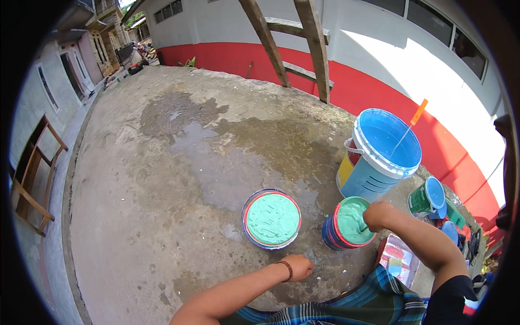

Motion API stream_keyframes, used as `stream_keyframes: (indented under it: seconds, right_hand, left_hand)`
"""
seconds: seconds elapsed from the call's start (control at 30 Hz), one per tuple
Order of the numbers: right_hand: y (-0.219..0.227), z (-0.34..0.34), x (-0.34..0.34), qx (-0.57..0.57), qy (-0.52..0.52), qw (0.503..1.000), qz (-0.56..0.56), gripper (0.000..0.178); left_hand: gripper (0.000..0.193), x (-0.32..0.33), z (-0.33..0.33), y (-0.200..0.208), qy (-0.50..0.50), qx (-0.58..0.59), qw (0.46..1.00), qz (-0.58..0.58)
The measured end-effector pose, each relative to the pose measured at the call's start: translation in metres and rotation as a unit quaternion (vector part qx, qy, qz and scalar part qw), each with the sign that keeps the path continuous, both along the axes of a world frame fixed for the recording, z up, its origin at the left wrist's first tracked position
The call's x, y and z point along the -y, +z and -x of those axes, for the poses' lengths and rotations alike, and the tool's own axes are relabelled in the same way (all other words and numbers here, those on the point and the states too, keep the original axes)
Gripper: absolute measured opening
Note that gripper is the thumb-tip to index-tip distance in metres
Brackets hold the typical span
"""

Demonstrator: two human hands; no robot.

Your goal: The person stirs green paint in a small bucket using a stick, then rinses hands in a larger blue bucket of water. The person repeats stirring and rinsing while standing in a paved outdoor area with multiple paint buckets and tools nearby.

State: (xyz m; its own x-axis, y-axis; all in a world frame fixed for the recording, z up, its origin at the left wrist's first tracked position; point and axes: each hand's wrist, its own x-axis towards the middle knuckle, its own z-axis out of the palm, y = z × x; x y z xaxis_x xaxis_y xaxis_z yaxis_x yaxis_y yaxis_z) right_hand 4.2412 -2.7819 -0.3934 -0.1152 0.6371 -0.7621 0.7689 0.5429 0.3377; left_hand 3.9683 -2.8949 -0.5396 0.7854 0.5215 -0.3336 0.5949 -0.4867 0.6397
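Observation:
My right hand (377, 214) is closed over the rim of a small paint can (346, 223) full of pale green paint, gripping something that dips into the paint; the thing itself is hidden by the hand. My left hand (299, 267) rests as a fist on the concrete ground, just below a round lid (271, 219) that lies flat and is coated with the same green paint. The can stands just right of the lid.
A large bucket (379, 154) of blue paint with an orange-handled stick (411, 123) stands behind the can. Smaller cans (428, 197) sit to the right by a red and white wall. A wooden ladder (295, 43) leans at the back; a wooden frame (32, 179) stands far left. Wet patches mark the concrete.

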Motion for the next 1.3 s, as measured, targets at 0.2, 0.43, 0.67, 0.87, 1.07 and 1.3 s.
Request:
stream_keyframes:
  seconds: [0.2, 0.43, 0.67, 0.87, 1.07, 1.3]
  right_hand:
    - [0.001, -0.003, 0.004, -0.016, -0.044, 0.984, -0.171, 0.023]
    - [0.007, 0.004, 0.003, -0.042, -0.024, 0.996, -0.069, 0.027]
    - [0.001, -0.005, -0.003, -0.057, 0.006, 0.998, -0.029, 0.026]
    - [0.007, -0.013, -0.003, 0.002, -0.026, 0.999, -0.036, 0.024]
    - [0.001, -0.026, -0.004, -0.078, -0.060, 0.985, -0.144, 0.022]
    - [0.008, -0.021, 0.005, -0.150, -0.072, 0.985, -0.045, 0.026]
  left_hand:
    - [0.020, -0.013, -0.012, 0.009, 0.026, 0.005, 1.000, 0.015]
    - [0.019, -0.018, -0.023, -0.002, 0.016, 0.014, 1.000, 0.004]
    - [0.020, -0.023, -0.022, 0.004, 0.042, 0.016, 0.999, 0.019]
    - [0.021, -0.022, -0.019, 0.010, 0.024, 0.025, 0.999, 0.005]
    - [0.026, -0.024, -0.019, 0.001, 0.016, 0.001, 1.000, 0.013]
    - [0.024, -0.017, -0.014, 0.003, 0.031, -0.011, 0.999, 0.017]
